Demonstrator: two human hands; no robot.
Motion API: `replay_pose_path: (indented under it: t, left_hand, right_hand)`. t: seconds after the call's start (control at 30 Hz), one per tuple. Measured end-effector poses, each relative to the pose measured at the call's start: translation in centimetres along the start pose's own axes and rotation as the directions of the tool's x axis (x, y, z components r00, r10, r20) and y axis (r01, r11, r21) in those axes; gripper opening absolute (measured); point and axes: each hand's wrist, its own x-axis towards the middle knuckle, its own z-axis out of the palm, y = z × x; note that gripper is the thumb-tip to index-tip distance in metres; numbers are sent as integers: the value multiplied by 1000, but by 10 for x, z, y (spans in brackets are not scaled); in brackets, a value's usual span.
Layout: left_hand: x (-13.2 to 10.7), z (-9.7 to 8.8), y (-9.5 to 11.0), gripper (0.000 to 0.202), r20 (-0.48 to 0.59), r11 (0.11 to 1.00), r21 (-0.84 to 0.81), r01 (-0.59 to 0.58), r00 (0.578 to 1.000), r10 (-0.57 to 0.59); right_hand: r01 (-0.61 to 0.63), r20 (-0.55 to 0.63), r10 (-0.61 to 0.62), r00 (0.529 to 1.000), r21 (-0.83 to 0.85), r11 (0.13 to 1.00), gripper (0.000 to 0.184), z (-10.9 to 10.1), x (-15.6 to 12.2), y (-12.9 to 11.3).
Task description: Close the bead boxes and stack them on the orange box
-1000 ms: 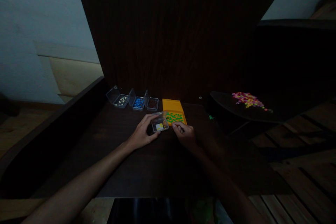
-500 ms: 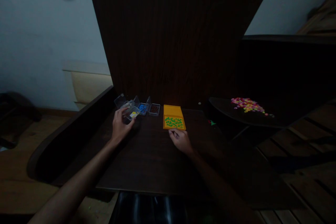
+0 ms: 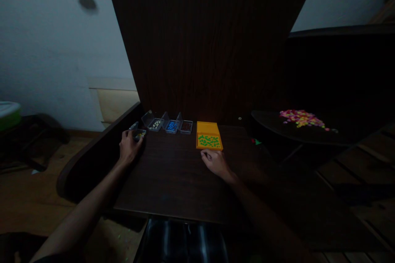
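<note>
My left hand (image 3: 128, 148) grasps the small clear box (image 3: 138, 133) at the table's (image 3: 173, 181) far left edge; my right hand (image 3: 215, 161), loosely curled, rests before the orange tray (image 3: 208, 136), bare tabletop between.

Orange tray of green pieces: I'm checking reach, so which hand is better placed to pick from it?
Probably the right hand: it rests on the table just in front of the orange tray. The left hand is far left, on a small clear box.
</note>
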Motion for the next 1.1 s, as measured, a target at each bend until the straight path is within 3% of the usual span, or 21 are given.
replay_pose_path:
  t: [0.33, 0.67, 1.1]
  left_hand:
    - [12, -5, 26, 51, 145, 967, 253, 40, 986, -79]
    - [26, 6, 31, 49, 169, 968, 236, 89, 977, -131]
    - [32, 20, 44, 52, 196, 981, 193, 23, 979, -61]
  right_hand:
    - [-4, 1, 4, 1000, 16, 1000, 21, 2, -1, 1]
    - [17, 24, -18, 1000, 20, 1000, 21, 3, 0, 1]
    - [41, 14, -42, 999, 44, 998, 20, 2, 0, 1]
